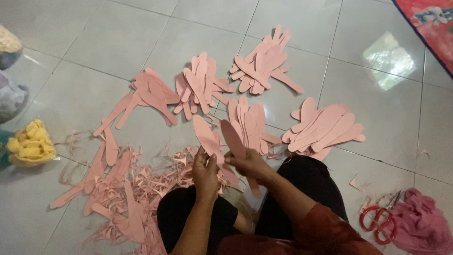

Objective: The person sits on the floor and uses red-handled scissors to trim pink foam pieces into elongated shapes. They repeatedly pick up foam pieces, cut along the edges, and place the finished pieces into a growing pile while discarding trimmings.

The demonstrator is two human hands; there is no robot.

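Both hands, left hand (205, 174) and right hand (248, 164), pinch thin, floppy pink petal-shaped foam cutouts (222, 139) near their lower ends; light, easily creased.

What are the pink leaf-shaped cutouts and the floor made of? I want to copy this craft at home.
Pink cutouts: probably thin craft foam or stiff felt, matte; they hold their shape upright in the left hand and right hand, and the trimmings curl. Floor: glossy glazed tile, with grout lines and window glare.
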